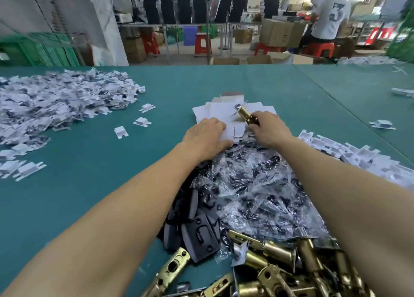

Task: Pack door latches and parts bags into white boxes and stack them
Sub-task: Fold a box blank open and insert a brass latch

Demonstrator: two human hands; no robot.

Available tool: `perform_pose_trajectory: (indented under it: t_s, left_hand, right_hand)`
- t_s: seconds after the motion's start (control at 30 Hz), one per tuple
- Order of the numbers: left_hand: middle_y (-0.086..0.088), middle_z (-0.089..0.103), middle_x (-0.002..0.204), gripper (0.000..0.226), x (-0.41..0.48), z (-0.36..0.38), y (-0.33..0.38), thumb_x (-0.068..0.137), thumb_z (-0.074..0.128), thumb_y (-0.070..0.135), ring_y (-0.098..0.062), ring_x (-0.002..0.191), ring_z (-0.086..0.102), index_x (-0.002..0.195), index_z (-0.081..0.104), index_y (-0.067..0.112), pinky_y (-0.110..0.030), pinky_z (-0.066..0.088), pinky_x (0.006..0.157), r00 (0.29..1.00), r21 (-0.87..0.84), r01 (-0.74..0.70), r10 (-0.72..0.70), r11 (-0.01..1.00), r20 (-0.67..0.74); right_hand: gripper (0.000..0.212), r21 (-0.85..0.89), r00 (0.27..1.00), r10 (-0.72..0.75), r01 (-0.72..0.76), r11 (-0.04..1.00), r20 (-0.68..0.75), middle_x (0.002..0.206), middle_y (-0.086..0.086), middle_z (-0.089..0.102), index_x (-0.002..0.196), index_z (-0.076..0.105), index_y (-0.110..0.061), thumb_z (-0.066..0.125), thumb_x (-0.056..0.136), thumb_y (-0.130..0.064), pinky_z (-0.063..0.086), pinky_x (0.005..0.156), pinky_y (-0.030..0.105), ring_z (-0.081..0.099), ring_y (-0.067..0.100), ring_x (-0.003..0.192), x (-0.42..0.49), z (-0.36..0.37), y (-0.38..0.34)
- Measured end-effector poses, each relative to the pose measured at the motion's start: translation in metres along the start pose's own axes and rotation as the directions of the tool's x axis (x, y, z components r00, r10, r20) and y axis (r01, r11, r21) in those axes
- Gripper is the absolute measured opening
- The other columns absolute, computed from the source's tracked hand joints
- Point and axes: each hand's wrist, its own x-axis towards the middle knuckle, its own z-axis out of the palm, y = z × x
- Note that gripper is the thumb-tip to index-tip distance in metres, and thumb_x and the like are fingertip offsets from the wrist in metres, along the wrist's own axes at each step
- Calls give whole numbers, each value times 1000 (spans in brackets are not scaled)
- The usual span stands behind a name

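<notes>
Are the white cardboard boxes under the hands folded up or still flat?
Still flat. The white cardboard box blanks lie as unfolded sheets on the green table, under the left hand.

A: where's everything sitting rn?
B: heap of brass latches nearest, with clear parts bags full of dark bits piled just past them, touching. Flat unfolded white boxes lie loosely stacked beyond that. One latch is tilted over the boxes, gripped in the right hand.
</notes>
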Motion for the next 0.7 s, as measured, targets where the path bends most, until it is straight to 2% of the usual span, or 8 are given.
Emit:
perform_pose_trajectory:
  t_s: [0.1,0.17,0.23,0.33,0.4,0.47,0.57,0.7]
  left_hand:
    - [-2,52,136,75,4,4,5,88,42,77,-27,126,44,141,48,25,-44,42,97,999,120,28,-26,992,-19]
    - [-2,52,135,75,9,7,13,88,34,81,-28,126,44,141,47,31,-45,37,99,997,198,63,-53,978,-58]
    - [-2,52,133,73,14,8,22,87,33,82,-28,124,45,136,51,32,-46,35,99,992,190,109,-95,976,-80]
    - [-5,54,127,62,19,8,31,92,43,71,-28,120,49,129,55,23,-44,39,97,987,141,127,-111,982,-120]
    - [-6,54,122,54,21,8,35,97,49,60,-29,114,53,124,56,14,-41,43,84,987,30,125,-122,992,-101]
    - [-8,57,117,47,23,7,38,99,50,53,-30,107,57,119,57,11,-38,40,73,986,-18,140,-141,990,-88]
    - [-11,61,116,40,25,2,40,100,51,49,-32,101,58,113,61,12,-36,36,71,984,15,159,-157,987,-81]
    - [-12,60,114,29,27,-2,42,96,51,46,-28,87,45,98,54,17,-35,36,71,981,-8,184,-184,983,-61]
  right_hand:
    - [21,118,993,103,-96,988,-55,108,15,61,114,60,-9,47,101,-20,41,75,36,51,31,89,2,-1,1]
    - [22,233,983,170,-150,961,-67,105,16,62,112,60,-8,45,101,-19,37,73,35,50,31,88,4,-2,2]
    - [22,283,978,200,-177,943,-53,104,16,62,112,60,-8,44,101,-19,35,72,33,50,31,87,4,-2,3]
    - [25,285,978,204,-184,941,-40,107,16,62,116,61,-8,46,101,-20,38,75,33,51,31,90,2,0,3]
    - [25,288,977,210,-189,939,-44,109,16,63,117,61,-8,46,102,-20,39,77,33,51,31,92,1,1,3]
    - [25,289,976,213,-191,938,-47,111,17,64,117,61,-7,46,102,-21,39,78,34,51,30,93,1,3,3]
    - [25,290,975,215,-192,938,-49,112,16,64,118,61,-7,47,102,-21,40,80,34,52,30,94,-1,3,4]
    - [24,338,971,234,-208,918,-39,108,15,64,117,62,-8,47,102,-21,40,77,32,54,29,91,-3,1,5]
